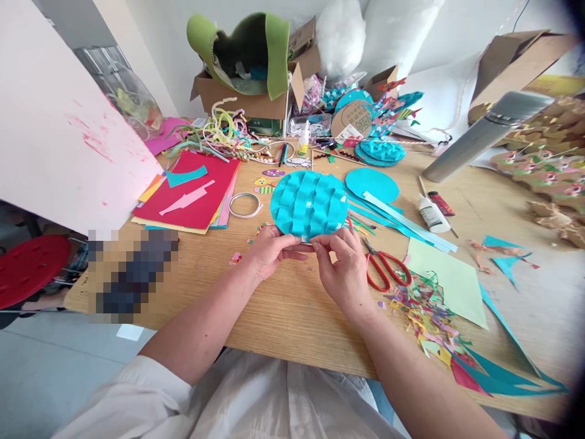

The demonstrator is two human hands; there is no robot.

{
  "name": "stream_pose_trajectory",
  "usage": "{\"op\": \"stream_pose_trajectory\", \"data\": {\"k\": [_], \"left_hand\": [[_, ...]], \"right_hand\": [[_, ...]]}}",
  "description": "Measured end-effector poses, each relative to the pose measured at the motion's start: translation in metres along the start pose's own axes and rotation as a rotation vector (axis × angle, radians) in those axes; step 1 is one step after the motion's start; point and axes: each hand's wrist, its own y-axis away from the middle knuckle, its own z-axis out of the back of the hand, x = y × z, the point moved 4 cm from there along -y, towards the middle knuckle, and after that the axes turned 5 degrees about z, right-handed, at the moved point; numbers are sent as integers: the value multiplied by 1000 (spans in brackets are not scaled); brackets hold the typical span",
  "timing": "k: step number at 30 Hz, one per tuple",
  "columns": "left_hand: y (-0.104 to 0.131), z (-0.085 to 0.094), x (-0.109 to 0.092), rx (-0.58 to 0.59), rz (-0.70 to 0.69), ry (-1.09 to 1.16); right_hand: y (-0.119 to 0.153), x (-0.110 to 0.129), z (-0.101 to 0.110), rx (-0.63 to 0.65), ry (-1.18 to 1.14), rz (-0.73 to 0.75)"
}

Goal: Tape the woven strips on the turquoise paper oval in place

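Observation:
A round blue paper disc (311, 201) covered with rows of curled paper strips is held up over the table, tilted toward me. My left hand (273, 251) grips its lower left edge, thumb on top and fingers beneath. At the lower right edge, my right hand (340, 262) pinches the rim between thumb and forefinger, near a small whitish patch. Red-handled scissors (387, 268) lie just right of my right hand. Behind the disc rests a plain blue paper circle (372, 185), with long blue paper strips (406, 222) beside it.
Coloured paper sheets (196, 183) and a tape roll (245, 205) lie left. Paper scraps (429, 311), a pale green sheet (457, 280) and a white glue bottle (433, 213) are right. A grey tumbler (484, 137) stands behind them. Pipe cleaners (223, 131) and a cardboard box (247, 107) sit at the back.

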Motion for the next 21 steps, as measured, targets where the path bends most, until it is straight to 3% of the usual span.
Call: {"op": "stream_pose_trajectory", "data": {"k": [21], "left_hand": [[-2,6,-3,-38,-3,60]], "right_hand": [[-3,-1,3,32,-101,-25]]}}
